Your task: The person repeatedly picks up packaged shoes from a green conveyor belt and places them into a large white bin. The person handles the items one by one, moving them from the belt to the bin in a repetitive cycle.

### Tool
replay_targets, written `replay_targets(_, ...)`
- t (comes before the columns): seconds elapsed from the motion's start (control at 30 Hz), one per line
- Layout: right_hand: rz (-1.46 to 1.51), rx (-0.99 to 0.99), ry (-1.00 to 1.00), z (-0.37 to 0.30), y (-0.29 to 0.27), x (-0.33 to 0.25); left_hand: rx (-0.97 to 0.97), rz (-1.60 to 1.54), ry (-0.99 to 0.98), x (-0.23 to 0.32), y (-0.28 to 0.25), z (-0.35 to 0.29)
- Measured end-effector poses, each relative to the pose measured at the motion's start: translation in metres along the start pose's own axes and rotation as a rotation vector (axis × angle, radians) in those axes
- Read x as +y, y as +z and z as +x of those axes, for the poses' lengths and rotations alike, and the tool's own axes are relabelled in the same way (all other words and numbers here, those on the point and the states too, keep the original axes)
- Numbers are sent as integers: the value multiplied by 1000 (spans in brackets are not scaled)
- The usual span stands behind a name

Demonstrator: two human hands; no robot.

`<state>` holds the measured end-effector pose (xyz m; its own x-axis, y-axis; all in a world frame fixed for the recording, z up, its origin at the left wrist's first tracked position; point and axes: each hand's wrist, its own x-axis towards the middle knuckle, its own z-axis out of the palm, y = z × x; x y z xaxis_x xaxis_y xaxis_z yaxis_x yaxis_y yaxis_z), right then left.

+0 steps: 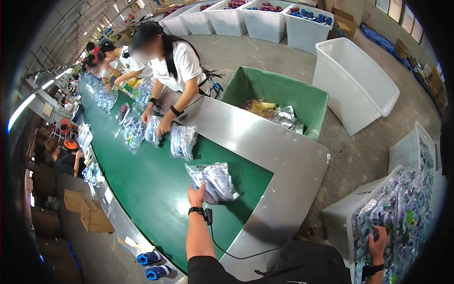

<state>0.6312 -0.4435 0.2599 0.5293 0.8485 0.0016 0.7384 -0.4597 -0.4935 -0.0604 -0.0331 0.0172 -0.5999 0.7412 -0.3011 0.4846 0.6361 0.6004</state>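
Observation:
Over the near end of the green belt, my left hand pinches the edge of a clear plastic bag of shoes. The shoes inside look pale purple-grey. Far to the right, my right hand rests at the top of a heap of bagged shoes in a white bin. Its fingers are loosely bent and apart, with no bag plainly in them. Another bag of shoes lies farther up the belt, beside a co-worker's hands, which handle a further bag.
A metal ledge borders the belt. Beyond it stand a green bin with wrappers inside and a white bin. Blue shoes sit at the left edge, near cardboard boxes. A cable runs from my left wrist.

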Motion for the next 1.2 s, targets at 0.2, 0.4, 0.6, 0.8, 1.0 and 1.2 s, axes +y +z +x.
replay_targets(0.2,-3,-49,-89,1,14,1,-356,-442,-97,-15,20,-22)
replay_targets(0.4,36,-86,-150,1,20,-1,-193,-595,360,-4,41,-142)
replay_targets(0.6,52,-59,-219,5,27,-6,-434,-985,111,16,24,-244)
replay_targets(0.8,218,-95,-179,16,34,-17,-186,-563,137,54,50,-266)
replay_targets(1.0,275,-40,-202,14,31,-16,-111,-875,-138,78,66,-256)
replay_targets(1.2,502,-45,-85,9,12,-34,-870,-1033,-413,77,34,-272)
